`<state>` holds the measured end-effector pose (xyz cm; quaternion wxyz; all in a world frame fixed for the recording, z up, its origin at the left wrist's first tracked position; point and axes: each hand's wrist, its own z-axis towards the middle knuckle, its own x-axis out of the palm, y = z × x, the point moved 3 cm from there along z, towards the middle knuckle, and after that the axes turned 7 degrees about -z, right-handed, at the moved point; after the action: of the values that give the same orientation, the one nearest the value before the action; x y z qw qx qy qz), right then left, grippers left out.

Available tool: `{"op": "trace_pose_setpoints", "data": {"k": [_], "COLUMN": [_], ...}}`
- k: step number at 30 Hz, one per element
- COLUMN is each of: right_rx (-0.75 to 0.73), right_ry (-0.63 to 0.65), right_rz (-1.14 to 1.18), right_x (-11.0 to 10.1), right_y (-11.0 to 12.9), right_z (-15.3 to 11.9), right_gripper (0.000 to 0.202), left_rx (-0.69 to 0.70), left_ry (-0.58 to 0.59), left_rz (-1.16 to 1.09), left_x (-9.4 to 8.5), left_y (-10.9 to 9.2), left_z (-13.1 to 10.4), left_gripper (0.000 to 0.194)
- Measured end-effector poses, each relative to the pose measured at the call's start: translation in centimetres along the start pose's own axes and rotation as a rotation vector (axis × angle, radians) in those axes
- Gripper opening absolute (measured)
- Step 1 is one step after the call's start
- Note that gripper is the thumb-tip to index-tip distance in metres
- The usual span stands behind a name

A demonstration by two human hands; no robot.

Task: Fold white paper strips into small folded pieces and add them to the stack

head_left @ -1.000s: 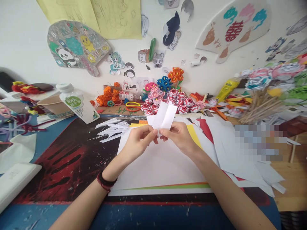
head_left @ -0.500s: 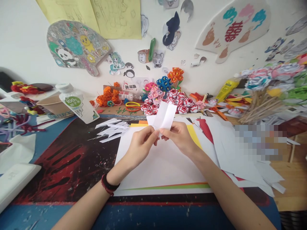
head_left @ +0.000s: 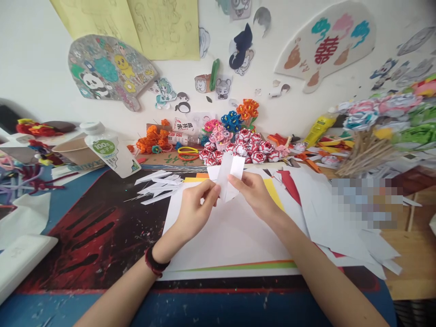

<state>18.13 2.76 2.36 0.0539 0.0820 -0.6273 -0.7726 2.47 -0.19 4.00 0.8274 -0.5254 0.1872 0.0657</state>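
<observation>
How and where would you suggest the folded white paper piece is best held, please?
Probably by its opposite side edges, pinching from left and right: the folded white paper piece is thin and held raised, with a lengthwise crease between. The left hand and right hand hold it from those sides.

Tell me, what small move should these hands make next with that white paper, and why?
Perhaps run the thumb of the right hand down the crease in the small, folded white paper piece while the left hand steadies it: both hands pinch it, and its panels differ in shade across the crease, suggesting the fold isn't flat.
</observation>
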Motion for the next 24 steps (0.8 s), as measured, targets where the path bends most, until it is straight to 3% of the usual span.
{"op": "trace_pose_setpoints", "data": {"k": [4, 9, 16, 20, 24], "right_rx": [-0.005, 0.065, 0.100, 0.107, 0.113], "right_ry": [-0.063, 0.063, 0.149, 0.148, 0.155], "right_rz": [-0.005, -0.046, -0.085, -0.106, -0.114], "right_x": [-0.4, 0.2, 0.7, 0.8, 0.8], "right_y": [-0.4, -1.0, -1.3, -1.1, -1.1], "right_z": [0.1, -0.1, -0.2, -0.2, -0.3], "right_gripper": [0.029, 0.031, 0.030, 0.031, 0.033], "left_rx": [-0.017, -0.032, -0.054, 0.023, 0.203], "left_ry": [0.051, -0.140, -0.181, -0.217, -0.261], "left_rz": [0.080, 0.090, 0.117, 0.244, 0.393], "left_x": [0.1, -0.7, -0.8, -0.9, -0.8], "left_y": [0.3, 1.0, 1.3, 0.9, 1.0], "left_z": [0.0, 0.5, 0.6, 0.4, 0.0], "left_gripper": [0.040, 0.023, 0.013, 0.010, 0.019]}}
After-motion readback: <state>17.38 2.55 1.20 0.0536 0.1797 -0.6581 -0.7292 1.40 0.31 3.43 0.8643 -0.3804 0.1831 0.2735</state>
